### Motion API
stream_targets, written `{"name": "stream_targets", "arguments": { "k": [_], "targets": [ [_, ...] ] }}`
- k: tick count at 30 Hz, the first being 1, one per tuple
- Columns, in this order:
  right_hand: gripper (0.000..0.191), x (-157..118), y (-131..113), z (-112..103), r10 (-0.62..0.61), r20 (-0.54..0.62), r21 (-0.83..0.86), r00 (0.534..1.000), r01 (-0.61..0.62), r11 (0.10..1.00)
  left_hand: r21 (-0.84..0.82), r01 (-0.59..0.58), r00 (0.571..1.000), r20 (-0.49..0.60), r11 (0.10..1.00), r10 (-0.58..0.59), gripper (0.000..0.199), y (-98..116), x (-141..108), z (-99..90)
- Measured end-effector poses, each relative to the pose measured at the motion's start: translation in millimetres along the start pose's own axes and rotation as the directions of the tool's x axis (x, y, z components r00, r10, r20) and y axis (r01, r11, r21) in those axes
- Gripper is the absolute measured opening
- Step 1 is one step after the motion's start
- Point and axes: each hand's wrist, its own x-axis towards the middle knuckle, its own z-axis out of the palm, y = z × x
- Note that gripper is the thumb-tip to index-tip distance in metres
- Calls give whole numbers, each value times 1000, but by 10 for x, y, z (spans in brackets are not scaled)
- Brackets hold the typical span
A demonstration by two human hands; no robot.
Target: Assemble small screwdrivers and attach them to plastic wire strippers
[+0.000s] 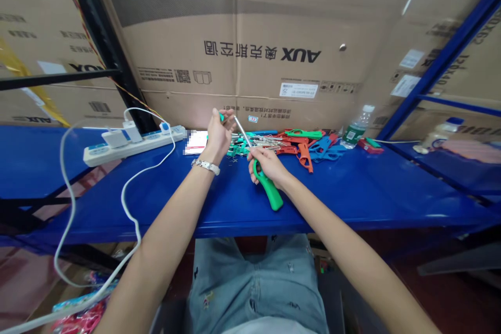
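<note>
In my right hand [271, 166] is a green long-neck lighter [270, 188], gripped near its trigger opening. Its thin metal tube [242, 130] slants up and left toward my other hand. My left hand [219, 134], raised over the table, pinches a small green piece [222, 117] close to the tube's tip. Fingers cover most of that piece, so its exact kind is unclear. Behind both hands lies a pile of lighter parts: green pieces with metal tubes [270, 141], red handles [304, 155] and blue handles [324, 148].
A white power strip [113, 152] with plugged-in chargers and a loose white cable [129, 209] occupies the left. Toward the back right stand a water bottle [357, 128] and a second bottle with a blue cap [440, 134]. Large cardboard boxes [242, 10] wall off the blue table [376, 193].
</note>
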Motion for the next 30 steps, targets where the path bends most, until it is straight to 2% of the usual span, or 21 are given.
{"name": "stream_targets", "arguments": {
  "k": [2,3,4,6,8,9,10,11,12,16,20,21,23,25,27,30],
  "targets": [
    [27,10,-51,-34,12,-68,44,998,-10,999,206,-79,997,43,975,72,41,15,49,-131],
    [27,14,-76,-51,19,-102,68,995,-12,998,354,-118,991,99,928,88,37,16,53,-189],
    [27,16,-101,-68,25,-136,91,990,-13,996,514,-171,980,176,841,92,31,10,45,-236],
    [27,15,-144,-98,35,-192,131,981,-10,991,757,-317,934,354,572,50,24,-31,2,-296],
    [27,9,-177,-118,41,-225,153,974,-6,988,843,-442,878,476,307,-44,28,-107,-48,-315],
    [27,6,-188,-124,43,-232,158,972,-6,987,851,-478,859,505,218,-87,31,-151,-67,-316],
    [26,3,-197,-127,45,-235,159,971,-7,987,853,-496,848,516,166,-118,33,-195,-81,-316],
    [26,1,-201,-128,47,-237,159,970,-9,987,854,-497,847,516,152,-129,34,-233,-89,-316],
    [26,1,-202,-127,51,-238,158,970,-13,987,856,-487,852,509,171,-120,34,-263,-93,-317],
    [25,23,-176,-137,75,-233,176,970,-34,984,833,-430,888,460,349,-2,29,-261,-123,-306],
    [19,78,-127,-179,97,-252,225,963,-39,973,704,-450,873,477,549,103,24,-156,-259,-173],
    [18,92,-118,-188,106,-255,238,961,-44,970,672,-429,871,484,603,81,24,-139,-312,-120],
    [16,113,-108,-197,109,-245,260,963,-43,965,649,-347,864,502,678,-39,30,-127,-423,-10],
    [15,121,-108,-192,88,-225,275,970,-23,961,634,-240,855,497,735,-149,25,-138,-519,87],
    [14,115,-116,-175,64,-205,281,977,-4,960,601,-126,878,438,789,-193,22,-151,-576,152],
    [19,83,-140,-152,64,-140,278,988,-23,960,495,7,923,331,869,-196,23,-128,-584,183]
  ]
}}
